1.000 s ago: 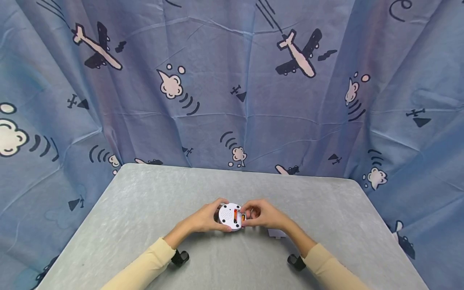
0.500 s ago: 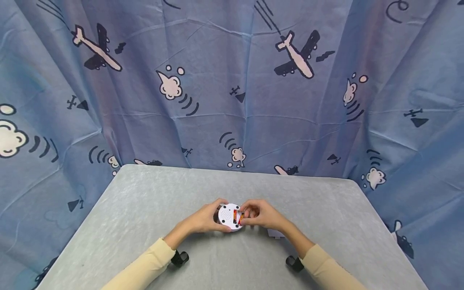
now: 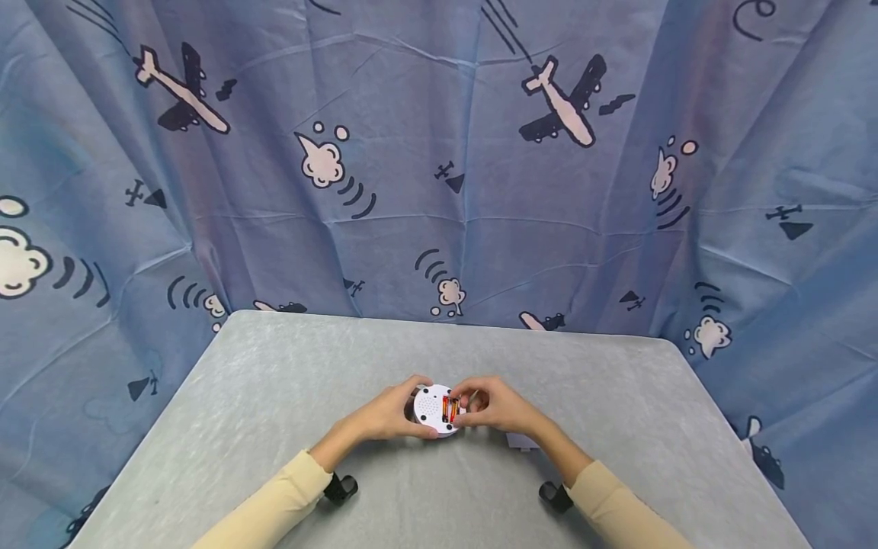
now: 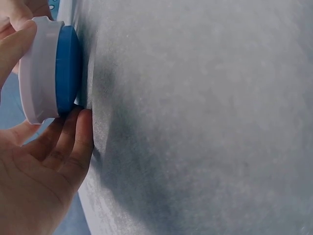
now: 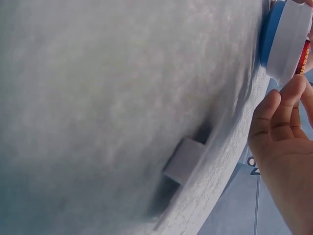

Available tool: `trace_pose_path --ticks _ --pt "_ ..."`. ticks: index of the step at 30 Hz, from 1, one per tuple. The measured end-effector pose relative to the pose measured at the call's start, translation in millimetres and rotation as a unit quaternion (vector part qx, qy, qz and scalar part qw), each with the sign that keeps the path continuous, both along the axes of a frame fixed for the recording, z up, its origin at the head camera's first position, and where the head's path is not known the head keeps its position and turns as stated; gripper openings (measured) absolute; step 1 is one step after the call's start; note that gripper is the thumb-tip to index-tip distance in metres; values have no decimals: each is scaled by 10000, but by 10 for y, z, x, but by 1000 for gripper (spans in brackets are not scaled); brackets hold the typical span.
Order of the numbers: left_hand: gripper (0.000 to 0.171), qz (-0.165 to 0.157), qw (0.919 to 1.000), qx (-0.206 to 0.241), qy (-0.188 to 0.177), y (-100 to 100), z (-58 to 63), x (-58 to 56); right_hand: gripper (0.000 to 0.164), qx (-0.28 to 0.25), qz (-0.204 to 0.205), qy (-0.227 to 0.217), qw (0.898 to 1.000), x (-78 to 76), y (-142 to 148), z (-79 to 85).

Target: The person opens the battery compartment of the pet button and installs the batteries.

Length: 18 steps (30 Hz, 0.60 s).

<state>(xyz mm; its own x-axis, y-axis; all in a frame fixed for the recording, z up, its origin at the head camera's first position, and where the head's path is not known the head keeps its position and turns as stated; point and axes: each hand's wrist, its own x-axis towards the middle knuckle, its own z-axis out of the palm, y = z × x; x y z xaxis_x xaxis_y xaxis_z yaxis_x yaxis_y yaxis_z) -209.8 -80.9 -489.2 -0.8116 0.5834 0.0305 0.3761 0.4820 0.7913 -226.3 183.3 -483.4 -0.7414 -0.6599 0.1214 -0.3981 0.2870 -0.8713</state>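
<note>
Battery [image 3: 454, 410] straightened beside twin [image 3: 446, 409]; right fingers [image 3: 471, 384] pinch it, left fingers [image 3: 411, 382] grip device [image 3: 429, 411].

pale-yellow sleeves [image 3: 274, 497], black wrist cameras [image 3: 341, 489] (one each)

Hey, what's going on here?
A person's left hand holds a round white-and-blue gadget, battery side up. The right hand pinches a red battery at the open slot, beside another one; whether it is fully seated is hard to tell. A small pale piece lies on the table near that hand.
</note>
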Motion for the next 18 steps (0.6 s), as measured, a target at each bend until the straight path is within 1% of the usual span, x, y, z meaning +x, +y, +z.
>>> trace_pose_path --ticks 4,8,13,18 --pt "81 -23 10000 -13 39 4 -2 -2 37 -3 86 -16 10000 -1 -13 0" --pt "81 -20 10000 -3 38 3 -1 -2 38 178 -90 -17 9998 -4 -21 10" --pt "80 -34 10000 16 90 -8 -9 -6 39 374 -289 128 9988 -4 -20 20" --pt "80 -26 9999 10 98 -16 -22 -9 36 450 -408 251 9978 5 -27 15"
